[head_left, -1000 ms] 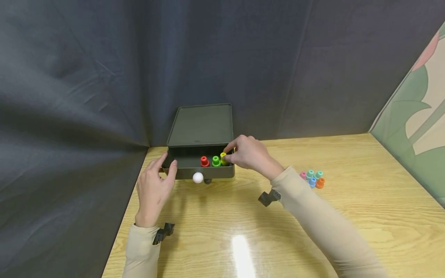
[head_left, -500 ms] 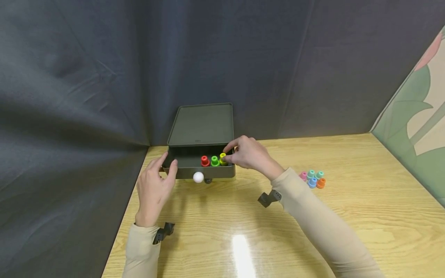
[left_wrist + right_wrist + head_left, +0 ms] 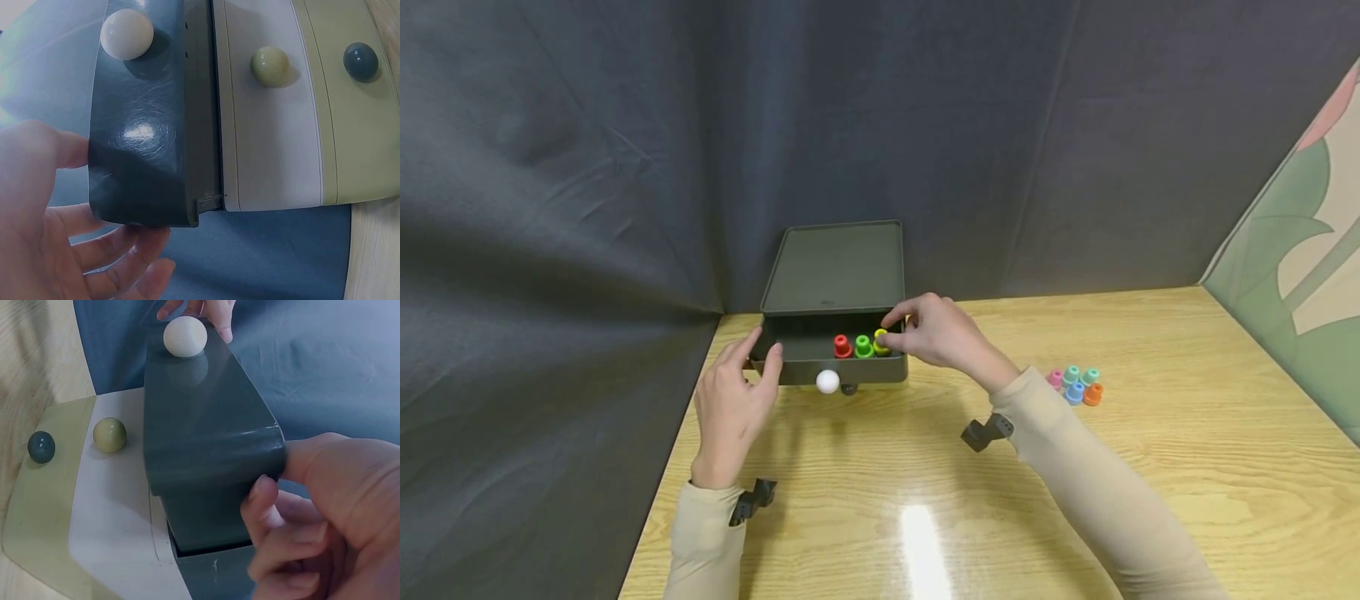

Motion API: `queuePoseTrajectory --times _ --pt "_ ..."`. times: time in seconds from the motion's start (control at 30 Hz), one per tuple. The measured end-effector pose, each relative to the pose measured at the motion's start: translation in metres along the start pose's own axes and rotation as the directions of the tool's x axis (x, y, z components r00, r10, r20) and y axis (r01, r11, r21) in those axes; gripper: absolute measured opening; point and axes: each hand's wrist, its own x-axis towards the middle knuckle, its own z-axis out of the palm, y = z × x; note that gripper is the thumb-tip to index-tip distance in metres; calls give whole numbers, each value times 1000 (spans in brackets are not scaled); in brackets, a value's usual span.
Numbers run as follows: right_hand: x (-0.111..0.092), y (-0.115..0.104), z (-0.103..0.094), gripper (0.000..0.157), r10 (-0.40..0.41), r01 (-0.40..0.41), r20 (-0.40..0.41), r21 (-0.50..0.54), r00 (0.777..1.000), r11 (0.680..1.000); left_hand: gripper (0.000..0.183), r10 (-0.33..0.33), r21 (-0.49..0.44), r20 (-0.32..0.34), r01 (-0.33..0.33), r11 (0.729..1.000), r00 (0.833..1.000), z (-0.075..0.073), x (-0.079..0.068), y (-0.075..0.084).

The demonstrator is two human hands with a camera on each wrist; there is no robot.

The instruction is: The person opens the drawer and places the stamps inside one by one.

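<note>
A small cabinet (image 3: 842, 267) has its dark green top drawer (image 3: 797, 372) pulled out. My left hand (image 3: 728, 412) holds the drawer's left front corner, thumb at the top edge and fingers along the side in the left wrist view. Inside the drawer's right end, my right hand (image 3: 946, 335) pinches a yellow peg (image 3: 881, 335) between thumb and forefinger. Left of it stand a green peg (image 3: 863, 347) and a red peg (image 3: 842, 347), both upright. In the right wrist view, the drawer wall hides the pegs.
Several loose pegs, among them an orange peg (image 3: 1093, 394) and a blue peg (image 3: 1074, 393), stand on the wooden table (image 3: 1187, 400) to the right. A white knob (image 3: 827, 382) juts from the drawer front. Dark cloth (image 3: 970, 150) hangs behind; two lower drawers are shut.
The green peg has shifted slightly left, toward the red one. My right hand's fingers cover a little more of the yellow peg. The left hand keeps its place.
</note>
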Motion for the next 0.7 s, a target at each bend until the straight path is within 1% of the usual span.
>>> queuePoseTrajectory --times 0.13,0.23,0.33,0.43,0.57,0.7 --pt "-2 4 1 27 -70 72 -48 42 996 997 50 10 7 1 -10 1000 1000 0 2 0" --pt "-4 8 0 25 -107 113 -85 61 991 992 50 22 24 -3 -22 999 1000 0 2 1" --pt "-8 11 -1 23 -140 149 -113 75 984 986 48 32 39 -27 -30 999 999 0 1 2" --pt "-12 14 -4 21 -165 179 -146 88 975 980 45 58 55 -66 -54 997 996 3 2 4" --pt "-18 18 -10 20 -187 209 -203 95 961 973 43 127 63 -116 -120 991 985 6 2 8" --pt "-21 23 -15 22 -207 235 -247 88 946 968 39 195 62 -173 -187 980 966 8 1 8"
